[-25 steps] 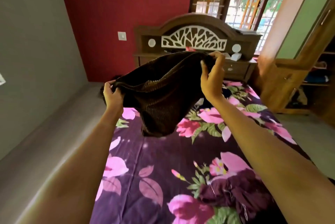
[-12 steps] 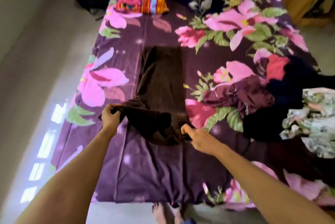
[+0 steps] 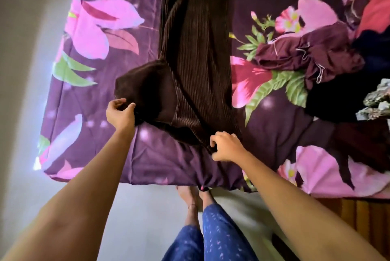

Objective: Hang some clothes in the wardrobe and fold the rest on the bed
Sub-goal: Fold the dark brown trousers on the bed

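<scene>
A dark brown ribbed garment (image 3: pixel 196 45) lies lengthwise on the bed (image 3: pixel 168 159), stretching away from me, with one flap spread out to the left near its lower end. My left hand (image 3: pixel 119 113) pinches the left corner of that flap. My right hand (image 3: pixel 224 146) pinches the garment's near right corner, close to the foot edge of the bed. Both corners lie low on the purple floral sheet.
A heap of unfolded clothes sits on the right side of the bed: a maroon piece (image 3: pixel 306 54), a red one (image 3: pixel 377 11), dark ones (image 3: pixel 337 100) and a patterned grey one (image 3: pixel 377 102). My feet (image 3: pixel 194 195) stand on the grey floor at the bed's foot.
The garment went from held up in the air to laid flat on the bed. My hands came down and back toward the foot edge, still pinching its corners.
</scene>
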A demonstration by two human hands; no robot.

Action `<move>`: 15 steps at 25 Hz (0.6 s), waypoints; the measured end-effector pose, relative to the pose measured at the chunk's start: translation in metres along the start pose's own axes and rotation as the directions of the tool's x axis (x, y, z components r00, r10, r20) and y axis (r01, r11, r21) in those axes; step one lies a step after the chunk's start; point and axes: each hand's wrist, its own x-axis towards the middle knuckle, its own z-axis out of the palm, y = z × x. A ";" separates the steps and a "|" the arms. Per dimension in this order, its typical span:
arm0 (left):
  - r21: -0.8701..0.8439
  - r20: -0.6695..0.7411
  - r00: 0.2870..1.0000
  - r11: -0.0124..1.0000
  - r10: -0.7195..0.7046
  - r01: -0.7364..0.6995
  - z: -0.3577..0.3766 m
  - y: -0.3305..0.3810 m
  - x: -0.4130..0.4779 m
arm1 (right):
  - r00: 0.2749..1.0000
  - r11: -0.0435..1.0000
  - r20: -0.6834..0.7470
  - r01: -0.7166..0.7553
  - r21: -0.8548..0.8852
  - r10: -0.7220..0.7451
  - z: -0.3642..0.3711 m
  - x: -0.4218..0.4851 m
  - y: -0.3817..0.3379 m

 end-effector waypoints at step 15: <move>0.028 0.115 0.811 0.818 -0.574 0.575 0.067 -0.062 -0.055 | 0.982 0.924 -0.153 0.048 -0.379 -0.114 0.047 0.005 -0.005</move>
